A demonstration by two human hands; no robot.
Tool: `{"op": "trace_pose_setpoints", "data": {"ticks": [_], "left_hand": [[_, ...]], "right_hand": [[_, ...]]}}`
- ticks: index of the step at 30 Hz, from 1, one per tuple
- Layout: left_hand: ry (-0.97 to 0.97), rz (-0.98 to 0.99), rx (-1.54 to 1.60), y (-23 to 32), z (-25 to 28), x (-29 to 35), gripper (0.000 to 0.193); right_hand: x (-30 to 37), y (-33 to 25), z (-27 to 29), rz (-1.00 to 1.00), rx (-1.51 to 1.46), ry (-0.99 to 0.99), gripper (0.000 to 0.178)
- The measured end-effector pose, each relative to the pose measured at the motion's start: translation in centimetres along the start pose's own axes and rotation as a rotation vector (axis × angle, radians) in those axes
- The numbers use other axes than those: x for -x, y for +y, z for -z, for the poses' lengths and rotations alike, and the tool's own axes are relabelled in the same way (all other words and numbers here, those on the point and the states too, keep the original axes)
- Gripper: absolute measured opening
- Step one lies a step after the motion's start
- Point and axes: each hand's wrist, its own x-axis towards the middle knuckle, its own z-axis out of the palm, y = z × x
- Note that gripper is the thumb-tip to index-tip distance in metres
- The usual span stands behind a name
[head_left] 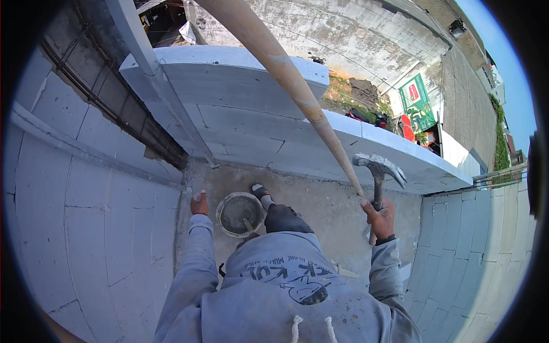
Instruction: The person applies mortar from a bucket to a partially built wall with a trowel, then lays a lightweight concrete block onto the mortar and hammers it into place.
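Observation:
A claw hammer (pixel 378 174) with a worn metal head stands upright in my right hand (pixel 380 219), whose fingers wrap round its handle. Right at that hand's thumb, the lower visible part of a long bamboo pole (pixel 297 91) comes down from the top; whether they touch I cannot tell. On the left, my left hand (pixel 199 204) is closed beside the block wall, and anything inside it is hidden. Between my left hand and my foot sits a round bucket (pixel 219 216) of grey wet mortar, with a tool handle (pixel 248 225) sticking out.
A low wall of pale blocks (pixel 240 128) runs across the front, with a metal post (pixel 171 97) at its left. Block walls rise on the left (pixel 114 228) and right (pixel 457 228). Beyond lie a yard and a green banner (pixel 419 103). Scraps rest on the concrete floor (pixel 320 211).

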Motion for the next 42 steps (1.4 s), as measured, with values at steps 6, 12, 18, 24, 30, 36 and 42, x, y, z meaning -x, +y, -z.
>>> {"op": "trace_pose_setpoints", "data": {"ticks": [6,12,18,24,30,36,42], "left_hand": [[-0.157,0.299,-0.199,-17.4,-3.7,13.1,0.052],[0.053,0.543,-0.004,-24.3,-4.3,19.1,0.051],[0.037,0.533,0.191,-29.4,-15.4,12.9,0.075],[0.061,0.287,0.409,-28.2,-24.4,6.7,0.083],[0.1,0.671,0.433,-37.3,-25.4,6.9,0.062],[-0.079,0.731,0.801,-40.0,-26.1,6.4,0.037],[0.022,0.535,0.728,-32.1,-26.4,8.4,0.05]], "right_hand": [[-2.2,13.1,-9.4,-0.085,0.45,-0.388,0.023],[-8.7,28.4,-25.3,-0.681,0.732,-0.864,0.016],[-18.8,56.8,-36.7,0.16,1.439,-0.918,0.014],[-15.3,61.1,-41.4,-0.004,1.172,-0.592,0.038],[-6.1,48.5,-49.2,0.172,0.622,-0.565,0.031],[-6.6,41.1,-61.0,0.155,1.019,-0.944,0.053],[-11.6,43.4,-61.5,0.167,1.314,-1.253,0.052]]}}
